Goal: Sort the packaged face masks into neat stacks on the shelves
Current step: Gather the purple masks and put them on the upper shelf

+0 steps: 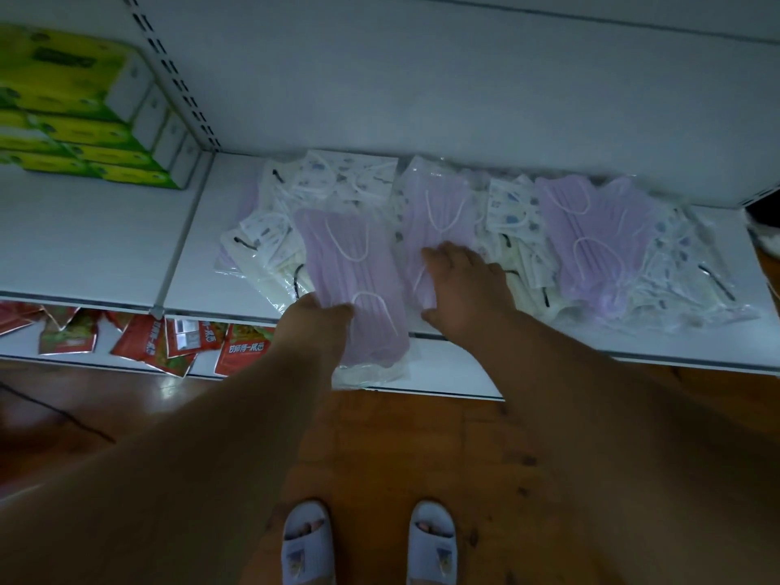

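my left hand (317, 318) pinches the near edge of a lilac mask pack (352, 285), thumb on top and the other fingers under it, and this pack hangs partly over the front lip of the white shelf (185, 247). under it there seems to be a cream pack (371, 373) that comes along, but the light is dim and i cannot be sure how many packs are in my grip. my right hand (462, 285) lies with relaxed fingers on a second lilac pack (439, 204) in the middle of the shelf; it presses down, it does not hold. the other packs are spread in a loose heap along the shelf: printed white ones (346, 173) at the back left, a third lilac pack (591, 230) to the right, more printed packs (675, 263) at the far right, all overlapping. i judge these packs are very light, thin and floppy, and the clear plastic sleeves are slippery, so they slide on each other easily and a stack can fan out. it is better to take each pack at a short edge or a corner, with a pinch, and to hold the pile flat with the other palm while i pull one out. the ear loops are inside the sleeve, so nothing should catch. green boxes (84, 120) stand on the shelf at the left, and red packets (169, 337) lie on the lower shelf.
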Demonstrator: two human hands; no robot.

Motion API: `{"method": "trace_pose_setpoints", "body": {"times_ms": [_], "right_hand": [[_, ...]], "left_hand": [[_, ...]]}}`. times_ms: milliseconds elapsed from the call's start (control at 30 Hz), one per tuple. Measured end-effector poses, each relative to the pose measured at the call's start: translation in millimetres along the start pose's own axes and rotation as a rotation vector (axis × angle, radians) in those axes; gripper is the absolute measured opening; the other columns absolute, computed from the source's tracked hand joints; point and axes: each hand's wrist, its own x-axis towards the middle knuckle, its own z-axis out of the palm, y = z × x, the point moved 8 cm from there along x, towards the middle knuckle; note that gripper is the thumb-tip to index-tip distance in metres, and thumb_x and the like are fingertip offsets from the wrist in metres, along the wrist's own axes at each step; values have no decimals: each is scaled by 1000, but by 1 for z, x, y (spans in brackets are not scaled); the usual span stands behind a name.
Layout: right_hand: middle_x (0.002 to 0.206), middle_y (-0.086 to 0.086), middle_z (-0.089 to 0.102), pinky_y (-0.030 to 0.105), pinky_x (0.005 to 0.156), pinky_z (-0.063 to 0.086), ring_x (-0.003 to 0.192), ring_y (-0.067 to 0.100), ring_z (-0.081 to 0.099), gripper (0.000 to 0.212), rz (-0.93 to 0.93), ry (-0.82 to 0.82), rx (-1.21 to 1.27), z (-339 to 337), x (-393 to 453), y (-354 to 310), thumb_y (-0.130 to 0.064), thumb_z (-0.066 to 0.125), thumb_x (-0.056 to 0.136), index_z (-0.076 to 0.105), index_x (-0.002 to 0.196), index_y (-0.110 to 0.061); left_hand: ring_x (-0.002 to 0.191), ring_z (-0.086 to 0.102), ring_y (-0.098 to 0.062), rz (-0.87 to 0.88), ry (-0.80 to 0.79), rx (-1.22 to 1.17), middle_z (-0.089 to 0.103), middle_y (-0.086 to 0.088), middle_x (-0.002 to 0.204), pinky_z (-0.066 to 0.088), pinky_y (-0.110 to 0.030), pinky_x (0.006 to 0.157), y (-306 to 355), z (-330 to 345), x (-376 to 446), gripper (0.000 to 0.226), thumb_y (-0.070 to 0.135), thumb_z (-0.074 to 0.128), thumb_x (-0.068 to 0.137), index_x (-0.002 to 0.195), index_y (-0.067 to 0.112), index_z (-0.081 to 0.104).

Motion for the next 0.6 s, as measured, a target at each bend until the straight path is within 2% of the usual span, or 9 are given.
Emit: {"method": "trace_pose_setpoints", "body": {"times_ms": [67,133,233,300,367,433,467,533,600], "right_hand": [[153,7,36,42,106,31,137,29,37,65,-10,109,-21,-4,-1,-1,-35,59,93,30,150,-24],[136,5,56,37,95,37,121,28,53,40,11,250,91,-14,-8,-1,-26,50,97,48,137,-21],[128,8,64,29,90,41,115,27,60,35,149,415,529,-34,-26,12,-21,45,101,55,134,-16],[124,6,65,22,82,39,109,23,61,33,193,463,820,-46,-38,11,-20,47,101,57,132,-15],[117,3,64,22,75,43,95,17,61,29,5,343,863,-53,-42,-21,-18,52,99,60,127,-15],[125,5,63,28,90,46,106,19,59,32,-248,144,732,-42,-49,-65,-18,55,97,61,128,-12],[131,6,61,28,100,43,116,19,56,35,-318,97,703,-34,-52,-76,-20,53,98,60,131,-11],[132,7,62,34,103,44,119,21,56,38,-291,151,772,-31,-49,-70,-20,48,98,59,133,-11],[131,10,61,41,100,47,118,28,58,39,-140,313,693,-31,-37,-41,-17,51,96,57,134,-11]], "left_hand": [[91,59,-27,3,11,11,63,-8,104,45,-32,77,-1,-2,0,32,26,61,96,124,12,62],[93,58,-27,2,33,27,62,-9,107,45,-33,79,-2,-6,0,34,27,59,97,127,12,60],[98,57,-29,8,68,57,61,-10,114,47,-35,84,0,-12,-2,39,29,58,97,132,12,57],[100,59,-32,-17,73,39,62,-12,117,51,-39,90,5,-13,-6,37,32,57,97,128,13,58],[101,62,-29,-101,-20,-185,63,-11,117,53,-43,93,8,-6,-12,39,42,56,97,122,13,59],[107,66,-29,-228,-219,-579,66,-12,119,53,-48,96,8,11,-18,62,58,56,92,127,6,58],[106,69,-32,-242,-240,-648,68,-13,118,54,-49,96,6,13,-18,62,58,57,91,126,7,59],[97,70,-28,-166,-148,-487,71,-8,112,58,-43,86,4,2,-10,39,40,62,95,116,7,61],[95,67,-29,-100,-9,-218,67,-7,108,58,-42,84,-3,-13,-2,27,24,63,94,116,9,61]]}}
